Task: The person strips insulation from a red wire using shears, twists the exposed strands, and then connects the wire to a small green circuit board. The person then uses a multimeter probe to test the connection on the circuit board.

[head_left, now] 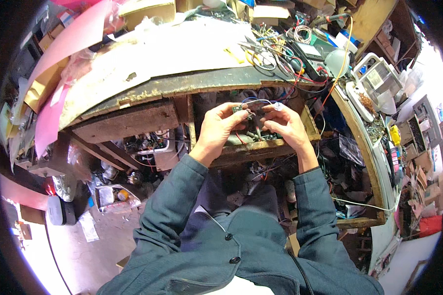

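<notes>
Over an open wooden drawer [258,146], both my hands are raised close together. My left hand [215,132] pinches a small green circuit board [237,108] between thumb and fingers. A thin white wire [257,101] arches from near the board across to my right hand [289,129], whose bent fingers hold its far end. A small whitish piece [279,106] shows at the right fingertips; its kind is unclear. Below the hands, the drawer contains tangled wires and small parts, including a red wire [240,138] near the board. The fingers partly hide what lies between them.
White sheeting [172,46] covers much of the workbench. At its right end lie tangled cables [270,54], a dark meter-like device [307,56] and an orange cable [340,69]. A closed drawer front [128,123] is at left. A box of odds and ends [117,197] stands on the floor.
</notes>
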Demonstrator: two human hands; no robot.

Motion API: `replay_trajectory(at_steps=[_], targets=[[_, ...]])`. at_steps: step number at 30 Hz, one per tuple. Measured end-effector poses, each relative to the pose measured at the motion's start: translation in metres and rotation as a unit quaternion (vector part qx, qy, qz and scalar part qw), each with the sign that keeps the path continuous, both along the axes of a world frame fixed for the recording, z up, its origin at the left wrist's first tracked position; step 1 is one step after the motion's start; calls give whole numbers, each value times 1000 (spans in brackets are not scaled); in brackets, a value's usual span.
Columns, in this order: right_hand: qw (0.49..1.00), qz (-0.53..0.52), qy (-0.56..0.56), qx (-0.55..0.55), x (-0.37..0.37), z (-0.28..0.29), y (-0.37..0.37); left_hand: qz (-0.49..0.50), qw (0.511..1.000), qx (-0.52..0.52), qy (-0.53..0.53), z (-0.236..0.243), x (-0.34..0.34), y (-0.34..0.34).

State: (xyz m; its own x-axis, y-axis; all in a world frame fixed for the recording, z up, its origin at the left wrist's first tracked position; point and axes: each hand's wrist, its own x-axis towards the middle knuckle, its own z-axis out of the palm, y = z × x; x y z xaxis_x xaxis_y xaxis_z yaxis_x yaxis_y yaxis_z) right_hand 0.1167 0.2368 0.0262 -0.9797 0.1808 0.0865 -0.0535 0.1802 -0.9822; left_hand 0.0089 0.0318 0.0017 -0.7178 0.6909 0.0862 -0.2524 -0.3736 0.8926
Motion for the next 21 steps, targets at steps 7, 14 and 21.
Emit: replay_trajectory(at_steps=[7, 14, 21], targets=[[997, 20, 14, -77, -22, -5, -37, 12, 999, 26, 39, -7, 5, 2], [993, -21, 41, -108, -21, -12, -39, 30, 991, 78, -103, -10, -2, -1], [995, -51, 49, -75, -20, -9, -46, -13, 996, 41, -73, -7, 1, -1]])
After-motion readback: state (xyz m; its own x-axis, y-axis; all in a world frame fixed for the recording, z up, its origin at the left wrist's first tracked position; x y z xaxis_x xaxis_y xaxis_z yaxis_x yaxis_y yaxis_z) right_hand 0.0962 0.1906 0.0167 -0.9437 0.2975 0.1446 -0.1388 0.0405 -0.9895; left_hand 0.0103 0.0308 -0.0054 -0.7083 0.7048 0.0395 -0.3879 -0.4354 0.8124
